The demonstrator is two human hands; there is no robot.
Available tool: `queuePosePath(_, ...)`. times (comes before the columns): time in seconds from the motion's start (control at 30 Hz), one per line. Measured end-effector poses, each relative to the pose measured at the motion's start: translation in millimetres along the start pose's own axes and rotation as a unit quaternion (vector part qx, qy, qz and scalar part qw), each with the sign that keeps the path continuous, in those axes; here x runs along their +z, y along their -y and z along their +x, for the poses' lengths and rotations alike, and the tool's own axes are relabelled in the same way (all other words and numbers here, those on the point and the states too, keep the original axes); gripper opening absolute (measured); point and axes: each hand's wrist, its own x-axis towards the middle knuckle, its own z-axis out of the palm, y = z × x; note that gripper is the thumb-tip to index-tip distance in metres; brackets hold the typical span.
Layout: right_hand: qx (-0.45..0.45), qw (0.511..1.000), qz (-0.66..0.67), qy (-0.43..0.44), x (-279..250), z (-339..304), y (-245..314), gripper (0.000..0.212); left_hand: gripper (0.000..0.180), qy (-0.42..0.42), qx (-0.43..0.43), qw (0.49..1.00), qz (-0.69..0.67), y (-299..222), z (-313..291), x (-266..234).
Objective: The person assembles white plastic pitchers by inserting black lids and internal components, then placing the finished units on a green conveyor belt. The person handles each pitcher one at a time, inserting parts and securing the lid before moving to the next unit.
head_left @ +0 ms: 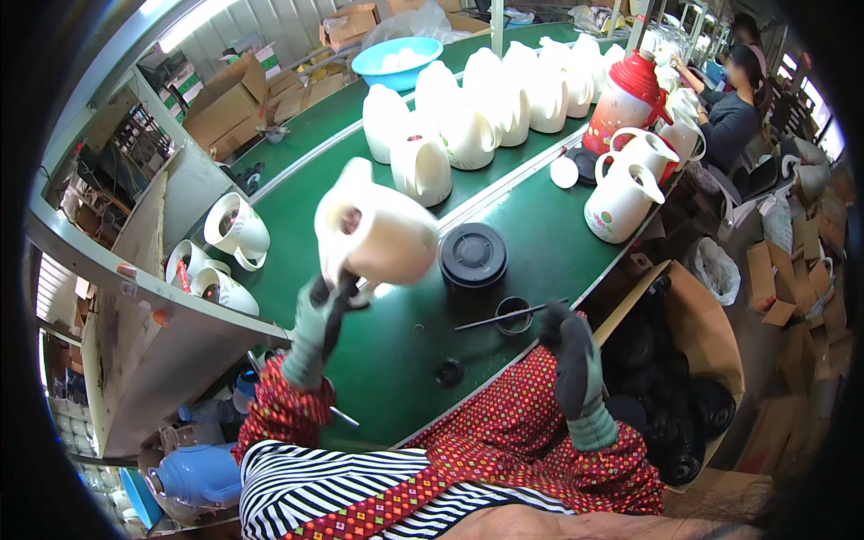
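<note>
My left hand (329, 301), in a grey-green and black glove, grips a white vacuum jug body (396, 236) from below. The jug hangs tilted over the green bench, a round opening in it facing me, and is slightly blurred. By the bench's near edge, my gloved right hand (567, 346) has its fingers curled at the end of a thin dark rod (486, 319). That rod crosses a short black ring (514, 317). A black round base (473, 255) sits just right of the jug. Nearer me lies a small black cap (448, 372).
Several white jugs (504, 94) line the bench's far side. A red jug (621, 99) stands at the right, near more white jugs. Three white shells (236, 232) lie at left. An open carton (711, 360) of black parts adjoins the right edge. A co-worker (731, 112) sits beyond.
</note>
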Motion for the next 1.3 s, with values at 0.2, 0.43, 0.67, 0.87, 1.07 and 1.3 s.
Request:
queuePosePath(0.2,0.077,0.995,-0.038,0.043,-4.6,-15.4,-44.4,0.044,0.042,-0.153,-0.035,0.981,0.117,82.3,229.2,-66.8)
queuePosePath(0.43,0.129,0.989,-0.056,0.038,-13.5,-20.6,-51.3,0.047,0.053,-0.249,-0.073,0.953,0.16,141.3,333.2,-92.8)
queuePosePath(0.67,0.151,0.988,-0.016,0.011,-37.4,-36.2,-58.2,0.052,0.103,-0.433,0.031,0.733,0.524,110.7,273.9,-152.8)
queuePosePath(0.87,0.155,0.984,-0.06,0.062,-26.3,-21.9,-53.8,0.049,0.067,-0.419,-0.196,0.692,0.555,125.9,221.9,-290.9)
queuePosePath(1.07,0.129,0.979,-0.105,0.117,1.5,-8.5,-32.0,0.042,0.049,-0.428,-0.029,0.745,0.51,128.1,205.0,-208.2)
queuePosePath(1.3,0.013,0.966,-0.15,0.212,57.7,29.2,4.6,0.064,0.036,-0.145,0.204,0.865,0.435,15.5,41.8,-65.6)
